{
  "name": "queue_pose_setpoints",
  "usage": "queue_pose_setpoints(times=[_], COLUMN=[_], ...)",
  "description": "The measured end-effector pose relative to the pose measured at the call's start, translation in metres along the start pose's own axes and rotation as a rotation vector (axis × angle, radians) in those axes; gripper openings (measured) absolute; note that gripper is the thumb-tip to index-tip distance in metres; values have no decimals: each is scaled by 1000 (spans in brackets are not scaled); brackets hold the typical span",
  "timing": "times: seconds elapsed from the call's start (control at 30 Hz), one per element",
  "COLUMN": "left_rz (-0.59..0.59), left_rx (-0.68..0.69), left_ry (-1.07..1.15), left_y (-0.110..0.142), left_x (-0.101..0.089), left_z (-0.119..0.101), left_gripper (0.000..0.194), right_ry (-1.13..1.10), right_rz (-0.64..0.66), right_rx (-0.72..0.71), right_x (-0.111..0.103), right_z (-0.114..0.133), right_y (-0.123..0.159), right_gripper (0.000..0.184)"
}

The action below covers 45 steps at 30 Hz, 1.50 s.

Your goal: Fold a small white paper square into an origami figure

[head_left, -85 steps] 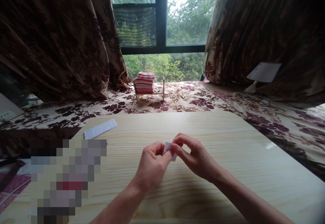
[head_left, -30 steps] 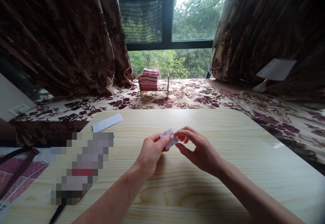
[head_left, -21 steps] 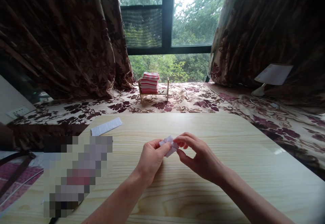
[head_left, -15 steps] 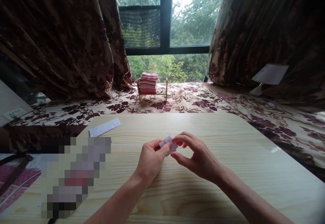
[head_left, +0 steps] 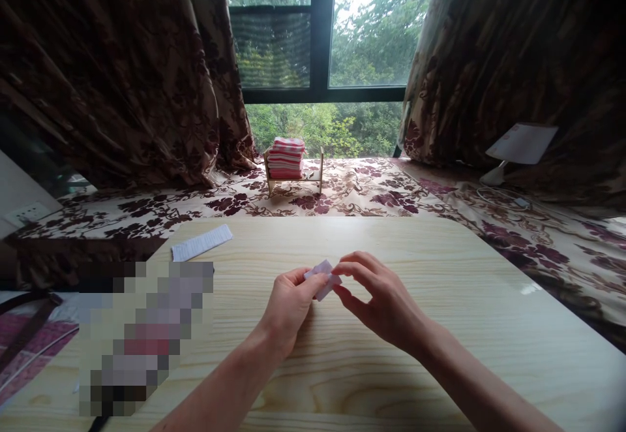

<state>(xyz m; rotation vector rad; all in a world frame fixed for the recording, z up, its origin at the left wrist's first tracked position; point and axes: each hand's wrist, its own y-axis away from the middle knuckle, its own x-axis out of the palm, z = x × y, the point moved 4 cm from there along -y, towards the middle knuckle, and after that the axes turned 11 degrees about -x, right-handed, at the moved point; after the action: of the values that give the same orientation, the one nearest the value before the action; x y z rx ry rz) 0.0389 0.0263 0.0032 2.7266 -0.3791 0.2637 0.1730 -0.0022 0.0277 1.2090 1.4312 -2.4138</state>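
Note:
My left hand [head_left: 292,301] is closed on a small piece of folded paper [head_left: 323,267], pale and whitish, with the thumb lying across its face. The paper is held a little above the wooden table [head_left: 381,380]. From the right, my right hand [head_left: 379,292] reaches the paper's right-hand corner, where thumb and fingertips pinch it. The other fingers of the right hand are curled. Part of the paper is covered by the left thumb and fingers.
A flat white strip covered in lines [head_left: 202,243] lies at the table's far left. Below it is a pixelated area. Beyond the table, a small wooden rack [head_left: 293,185] holds a stack of red-and-white striped cloth [head_left: 286,159]. A lamp [head_left: 522,143] stands at right.
My right thumb has moved up to the paper, narrowing the gap to the fingertips. My left hand keeps its hold, and the paper has shifted slightly.

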Motion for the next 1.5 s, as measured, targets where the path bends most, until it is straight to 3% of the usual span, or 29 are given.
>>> queue_pose_setpoints(times=[0.23, 0.57, 0.87, 1.17, 1.5], left_rz=[7, -9, -4, -47, -31], left_rx=[4, 34, 14, 125, 131], left_ry=[1, -74, -131, -268, -312], left_y=[-2, 1, 1, 2, 2], left_x=[-1, -1, 1, 0, 1], left_z=[3, -1, -2, -4, -4], left_gripper=[13, 17, 17, 21, 24], right_ry=[48, 155, 169, 111, 81], right_rz=[44, 32, 54, 59, 92], right_rx=[-23, -117, -102, -54, -15], right_x=[3, -4, -5, -2, 0], right_z=[0, 7, 9, 8, 5], right_y=[1, 0, -3, -2, 0], right_gripper=[25, 15, 17, 14, 15])
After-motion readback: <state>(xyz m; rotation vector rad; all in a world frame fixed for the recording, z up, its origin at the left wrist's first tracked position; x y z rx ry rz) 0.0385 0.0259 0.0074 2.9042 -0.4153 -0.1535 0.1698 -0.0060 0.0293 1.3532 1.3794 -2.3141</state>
